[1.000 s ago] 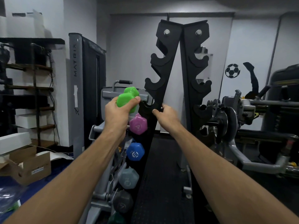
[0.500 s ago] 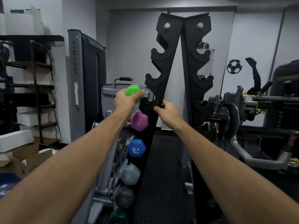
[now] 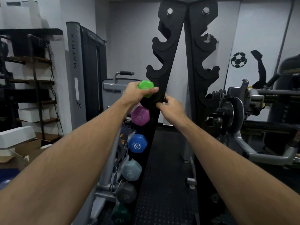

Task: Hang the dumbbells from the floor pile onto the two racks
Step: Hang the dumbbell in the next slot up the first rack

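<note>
Left hand grips green dumbbell, fingers curled round its near end, holding it against left rack at hook just above purple dumbbell. Right hand grasps inner edge of left rack at same height, fingers wrapped round edge. Below purple, down same rack: blue dumbbell, pale grey-blue dumbbell, dark grey dumbbell, dark green dumbbell. Right rack stands beside, tops touching.
</note>
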Motion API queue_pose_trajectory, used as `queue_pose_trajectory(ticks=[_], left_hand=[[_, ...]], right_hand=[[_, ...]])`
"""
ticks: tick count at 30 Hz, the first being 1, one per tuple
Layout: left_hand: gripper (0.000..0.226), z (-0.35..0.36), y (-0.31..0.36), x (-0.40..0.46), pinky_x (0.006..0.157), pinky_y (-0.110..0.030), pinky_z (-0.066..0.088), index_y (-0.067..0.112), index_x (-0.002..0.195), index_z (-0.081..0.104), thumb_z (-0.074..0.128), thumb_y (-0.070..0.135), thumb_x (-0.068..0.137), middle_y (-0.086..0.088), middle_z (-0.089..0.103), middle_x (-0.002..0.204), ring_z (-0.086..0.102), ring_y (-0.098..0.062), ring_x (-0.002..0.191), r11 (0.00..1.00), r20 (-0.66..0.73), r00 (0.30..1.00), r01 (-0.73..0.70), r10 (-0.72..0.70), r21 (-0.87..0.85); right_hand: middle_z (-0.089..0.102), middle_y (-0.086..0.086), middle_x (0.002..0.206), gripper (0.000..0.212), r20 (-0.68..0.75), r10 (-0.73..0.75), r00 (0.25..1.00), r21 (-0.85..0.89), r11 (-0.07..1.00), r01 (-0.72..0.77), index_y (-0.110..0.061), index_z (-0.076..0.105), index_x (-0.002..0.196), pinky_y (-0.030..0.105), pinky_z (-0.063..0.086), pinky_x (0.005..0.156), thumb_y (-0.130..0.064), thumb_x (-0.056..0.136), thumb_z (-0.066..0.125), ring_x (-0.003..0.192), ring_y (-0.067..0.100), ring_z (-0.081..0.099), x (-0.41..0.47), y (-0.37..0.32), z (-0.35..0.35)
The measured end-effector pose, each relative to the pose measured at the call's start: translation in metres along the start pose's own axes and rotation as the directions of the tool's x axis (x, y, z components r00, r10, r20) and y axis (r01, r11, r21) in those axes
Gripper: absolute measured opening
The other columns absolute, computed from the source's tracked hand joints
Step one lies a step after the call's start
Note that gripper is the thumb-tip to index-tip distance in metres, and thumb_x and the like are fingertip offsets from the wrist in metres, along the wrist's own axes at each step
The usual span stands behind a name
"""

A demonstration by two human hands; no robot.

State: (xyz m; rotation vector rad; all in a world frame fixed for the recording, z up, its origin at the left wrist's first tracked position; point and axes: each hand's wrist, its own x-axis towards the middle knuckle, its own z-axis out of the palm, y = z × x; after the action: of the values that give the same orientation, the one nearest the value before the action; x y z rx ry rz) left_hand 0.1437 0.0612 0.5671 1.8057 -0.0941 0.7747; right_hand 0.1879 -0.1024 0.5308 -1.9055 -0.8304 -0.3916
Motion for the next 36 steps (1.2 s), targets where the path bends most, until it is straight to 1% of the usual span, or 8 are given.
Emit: queue_pose_trajectory(ticks=[4, 8, 12, 16, 18, 27, 31, 36], left_hand=[[0.032, -0.003, -0.001, 0.002, 0.072, -0.018, 0.056, -0.001, 0.105, 0.071, 0.085, 0.019, 0.085, -0.003, 0.070, 0.083, 0.066, -0.005, 0.069, 0.997, 0.051, 0.998, -0.028, 0.025, 0.070], [0.036, -0.007, -0.001, 0.001, 0.096, -0.030, 0.055, 0.006, 0.111, 0.072, 0.072, 0.038, 0.095, -0.008, 0.074, 0.108, 0.070, -0.017, 0.100, 1.000, 0.075, 0.997, 0.008, -0.010, 0.027], [0.068, -0.001, -0.006, 0.000, 0.098, -0.035, 0.051, 0.008, 0.124, 0.064, 0.066, 0.063, 0.084, -0.012, 0.070, 0.124, 0.066, -0.024, 0.117, 0.999, 0.045, 0.998, 0.035, -0.034, -0.016], [0.062, -0.001, -0.003, 0.000, 0.089, -0.031, 0.048, 0.008, 0.117, 0.064, 0.064, 0.063, 0.089, -0.012, 0.068, 0.124, 0.064, -0.023, 0.115, 0.998, -0.008, 1.000, 0.011, -0.011, 0.067], [0.069, -0.001, -0.004, 0.000, 0.096, -0.036, 0.051, 0.009, 0.115, 0.065, 0.065, 0.069, 0.081, -0.013, 0.069, 0.122, 0.065, -0.025, 0.115, 0.997, -0.023, 1.000, 0.013, -0.012, 0.071], [0.059, 0.001, -0.003, -0.004, 0.096, -0.035, 0.052, 0.009, 0.124, 0.060, 0.063, 0.060, 0.094, -0.016, 0.066, 0.127, 0.064, -0.024, 0.114, 0.997, 0.043, 0.999, 0.019, -0.022, 0.078], [0.083, 0.005, -0.003, -0.009, 0.107, -0.043, 0.051, 0.014, 0.125, 0.059, 0.065, 0.078, 0.074, -0.009, 0.068, 0.123, 0.065, -0.023, 0.118, 0.996, -0.023, 0.999, 0.033, -0.031, 0.085], [0.070, 0.014, -0.013, -0.027, 0.106, -0.041, 0.052, 0.013, 0.137, 0.053, 0.069, 0.062, 0.089, -0.003, 0.066, 0.123, 0.064, -0.018, 0.116, 0.992, -0.135, 0.991, -0.007, 0.024, 0.126]], right_hand=[[0.067, -0.008, 0.091, 0.036, -0.015, -0.002, 1.000, -0.006, 1.000, 0.002, -0.020, 0.061, 0.136, 0.001, 0.037, 0.046, -0.020, 0.100, 0.057, 0.070, -0.004, 0.058, -0.003, 0.000, 0.002], [0.068, -0.005, 0.086, 0.033, -0.001, 0.014, 1.000, -0.052, 0.999, -0.014, -0.017, 0.063, 0.131, 0.006, 0.039, 0.045, -0.018, 0.099, 0.057, 0.067, 0.001, 0.058, -0.002, -0.002, 0.000], [0.074, 0.003, 0.099, 0.037, 0.075, 0.052, 0.996, -0.056, 0.997, -0.048, -0.019, 0.061, 0.133, 0.033, 0.061, 0.075, -0.017, 0.097, 0.058, 0.085, 0.016, 0.070, -0.002, -0.005, -0.006], [0.074, 0.003, 0.106, 0.036, 0.098, 0.053, 0.994, -0.073, 0.996, -0.046, -0.019, 0.064, 0.128, 0.043, 0.060, 0.089, -0.020, 0.092, 0.060, 0.096, 0.018, 0.070, -0.005, -0.007, -0.009], [0.075, 0.001, 0.105, 0.039, 0.098, 0.050, 0.994, -0.086, 0.995, -0.041, -0.021, 0.066, 0.125, 0.046, 0.058, 0.092, -0.024, 0.087, 0.059, 0.098, 0.019, 0.070, -0.005, -0.007, -0.010], [0.076, 0.001, 0.109, 0.041, 0.099, 0.059, 0.993, -0.046, 0.997, -0.055, -0.024, 0.063, 0.132, 0.042, 0.060, 0.089, -0.019, 0.092, 0.058, 0.098, 0.017, 0.071, -0.006, -0.004, -0.011], [0.076, -0.001, 0.104, 0.045, 0.057, 0.047, 0.997, 0.007, 0.999, -0.048, -0.032, 0.059, 0.137, 0.019, 0.053, 0.068, -0.015, 0.096, 0.057, 0.088, 0.011, 0.071, -0.012, -0.005, -0.010], [0.065, -0.017, 0.097, 0.049, 0.031, 0.031, 0.999, 0.021, 0.999, -0.032, -0.028, 0.055, 0.143, 0.000, 0.039, 0.055, -0.013, 0.097, 0.059, 0.086, -0.001, 0.061, -0.023, -0.008, -0.010]])
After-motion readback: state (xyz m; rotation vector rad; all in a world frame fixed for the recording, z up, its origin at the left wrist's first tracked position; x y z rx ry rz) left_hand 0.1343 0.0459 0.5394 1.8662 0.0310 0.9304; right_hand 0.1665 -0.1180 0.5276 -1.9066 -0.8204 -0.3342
